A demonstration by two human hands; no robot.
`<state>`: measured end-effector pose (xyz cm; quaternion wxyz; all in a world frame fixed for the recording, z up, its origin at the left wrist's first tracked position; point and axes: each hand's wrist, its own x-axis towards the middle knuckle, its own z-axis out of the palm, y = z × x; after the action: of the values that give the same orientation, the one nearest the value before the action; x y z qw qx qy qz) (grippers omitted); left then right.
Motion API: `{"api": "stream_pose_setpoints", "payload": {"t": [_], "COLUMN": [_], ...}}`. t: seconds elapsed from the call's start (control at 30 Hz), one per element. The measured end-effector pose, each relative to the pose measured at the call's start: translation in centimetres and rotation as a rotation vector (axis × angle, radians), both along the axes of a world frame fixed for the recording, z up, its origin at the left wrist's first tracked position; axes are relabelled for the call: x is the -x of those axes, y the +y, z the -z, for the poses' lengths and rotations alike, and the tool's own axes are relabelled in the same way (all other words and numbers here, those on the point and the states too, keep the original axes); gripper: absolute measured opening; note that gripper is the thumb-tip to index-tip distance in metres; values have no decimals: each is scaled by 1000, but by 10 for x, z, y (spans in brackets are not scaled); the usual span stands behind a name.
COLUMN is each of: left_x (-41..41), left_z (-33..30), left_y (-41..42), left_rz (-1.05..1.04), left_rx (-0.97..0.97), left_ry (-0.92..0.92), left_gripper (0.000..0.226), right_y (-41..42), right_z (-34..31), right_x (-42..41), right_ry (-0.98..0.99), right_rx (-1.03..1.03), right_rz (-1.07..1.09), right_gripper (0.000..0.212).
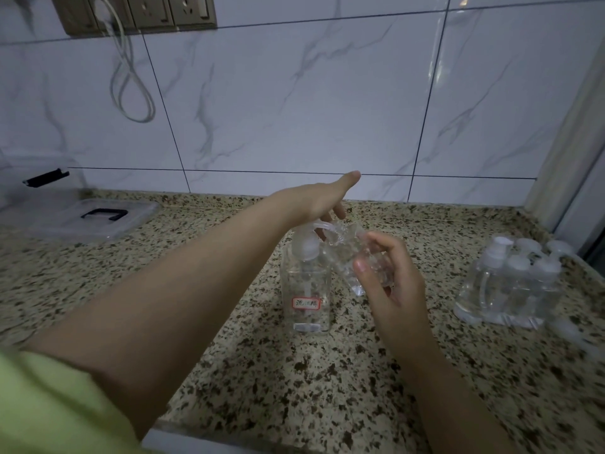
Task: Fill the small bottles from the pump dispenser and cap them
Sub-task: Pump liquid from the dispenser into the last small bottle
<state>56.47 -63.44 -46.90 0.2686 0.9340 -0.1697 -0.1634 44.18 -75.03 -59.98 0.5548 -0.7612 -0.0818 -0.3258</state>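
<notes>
- A yellow-green sleeve [49, 404] fills the lower left corner of the frame; the left forearm runs from it up toward the centre.
- The speckled granite counter [294, 388] covers the lower half of the frame.
- The right hand [389, 283], right of centre, has its thumb and fingers curled round a small clear bottle [353, 257], held tilted with its open mouth up and to the left, touching or just under the pump spout.
- The pump dispenser [306, 290] stands upright on the counter at centre, just left of the bottle: a clear square body with a red-bordered label low on its front and a white pump head on top. It looks nearly empty, though the liquid level is hard to read.
- The left hand [322, 199] rests over the pump head, thumb stretched out toward the wall and fingers bent down over the pump; whether it is pressing cannot be told.
- At the right edge of the frame, well apart from the hands, a cluster of bottles [510, 283] with white caps stands on the counter; one has a pump top. Their count is unclear through blur.
- At the left, a clear box lid [85, 217] with a dark handle lies near the wall.
- Behind, a marble-tiled wall [311, 93] rises; sockets [137, 11] sit at upper left with a white cord [127, 77] looping down.
</notes>
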Motion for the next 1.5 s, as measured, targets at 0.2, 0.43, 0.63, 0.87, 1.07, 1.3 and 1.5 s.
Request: {"api": "stream_pose_setpoints", "payload": {"t": [0.2,0.43,0.63,0.87,1.07,1.3,1.5], "left_x": [1,0,-4,-1,-1,-1,4], "left_z": [-2,1,4,3,6,5,0], "left_y": [-3,-1,3,2,-7,-11,-7], "left_rz": [8,11,10,37,86,57,14], "left_rx": [-20,-11,41,40,-10,45,37], "left_ry": [-11,-1,-6,7,62,31,20], "left_gripper": [89,88,86,87,95,95,90], "right_y": [-1,0,-1,-3,-3,-6,-4], "right_z": [0,1,1,0,1,0,0], "right_x": [0,0,0,1,0,-1,0], "right_ry": [-1,-3,11,2,4,-18,-46], "right_rx": [1,15,-4,-1,-31,-63,-79], "right_rz": [10,7,2,1,-16,5,1], "right_gripper": [40,41,42,41,41,40,37]}}
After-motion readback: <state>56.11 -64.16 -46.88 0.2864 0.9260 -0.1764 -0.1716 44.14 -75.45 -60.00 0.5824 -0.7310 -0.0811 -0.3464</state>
